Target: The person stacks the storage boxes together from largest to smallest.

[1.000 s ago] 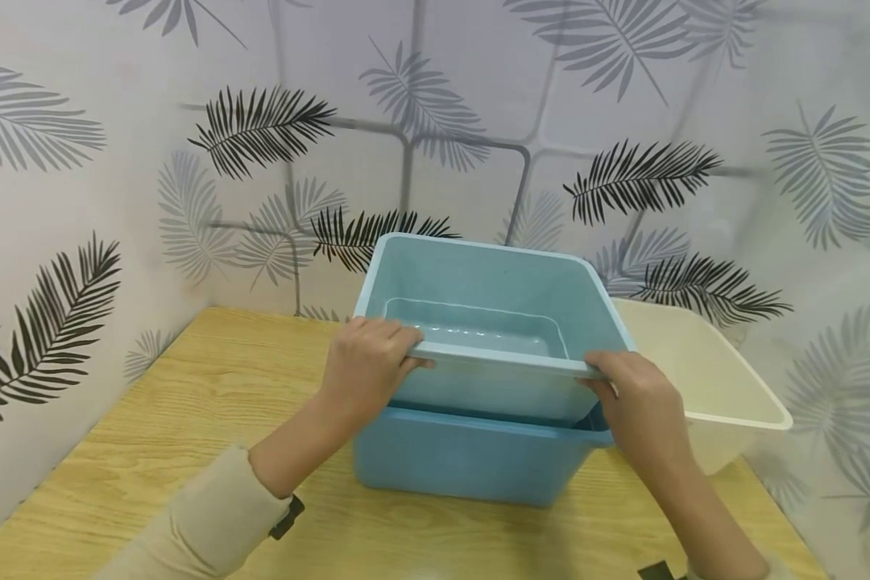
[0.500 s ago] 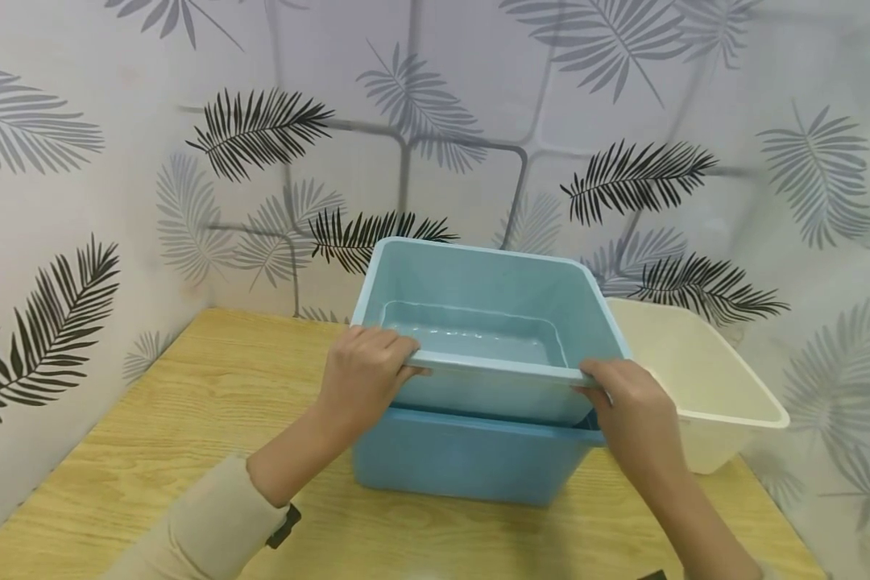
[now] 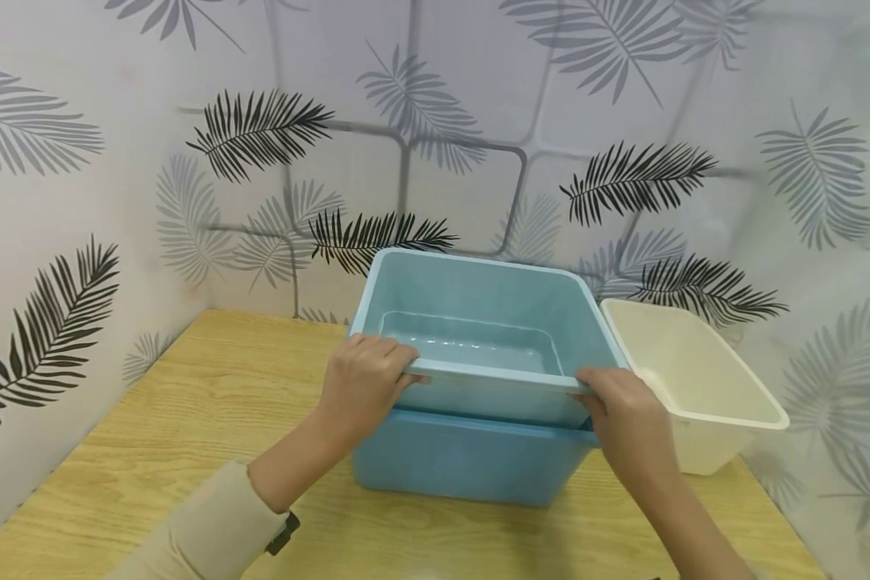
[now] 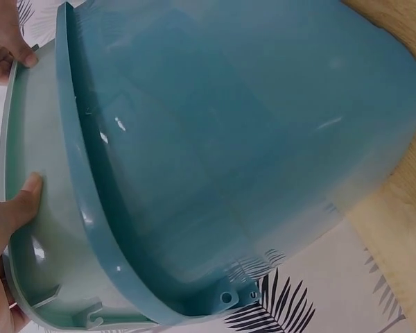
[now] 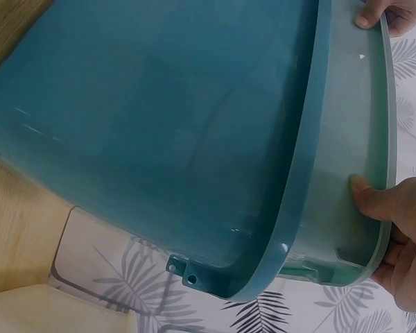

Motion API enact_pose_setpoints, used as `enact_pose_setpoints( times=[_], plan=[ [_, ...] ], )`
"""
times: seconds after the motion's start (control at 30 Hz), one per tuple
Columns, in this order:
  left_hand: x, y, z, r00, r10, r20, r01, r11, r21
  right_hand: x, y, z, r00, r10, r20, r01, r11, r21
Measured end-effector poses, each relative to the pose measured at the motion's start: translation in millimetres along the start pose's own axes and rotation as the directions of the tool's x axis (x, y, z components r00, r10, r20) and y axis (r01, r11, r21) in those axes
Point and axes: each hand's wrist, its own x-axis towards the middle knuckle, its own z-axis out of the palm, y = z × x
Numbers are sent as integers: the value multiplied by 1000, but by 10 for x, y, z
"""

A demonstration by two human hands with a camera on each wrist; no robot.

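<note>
A light blue plastic bin (image 3: 478,282) sits partly down inside a darker blue bin (image 3: 457,463), which stands on the wooden table. My left hand (image 3: 366,379) grips the near rim of the light bin by its left corner, and my right hand (image 3: 627,411) grips the same rim near the right corner. Both wrist views show thumbs pressed on the outer wall of the light bin (image 4: 48,139) below its rim, fingers curled over the edge. The rim of the darker bin (image 5: 305,152) runs around the lighter one.
A cream bin (image 3: 696,354) stands at the right on the wooden table (image 3: 261,387), close beside the blue bins. Behind the table hangs a wall covering (image 3: 464,97) with a leaf print.
The light blue bin has come down a little, deeper into the darker bin, its far rim sinking most. Both hands keep their grip and move slightly downward with it.
</note>
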Motion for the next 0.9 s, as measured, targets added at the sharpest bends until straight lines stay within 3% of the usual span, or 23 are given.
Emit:
enact_pose_setpoints(
  times=[0.73, 0.9],
  plan=[
    [-151, 23, 113, 999, -12, 48, 13, 1000, -5, -126, 43, 103, 1000, -26, -1, 26, 999, -26],
    [-183, 44, 134, 996, -20, 87, 21, 1000, -4, -156, 59, 115, 999, -30, 29, 31, 999, -24]
  ],
)
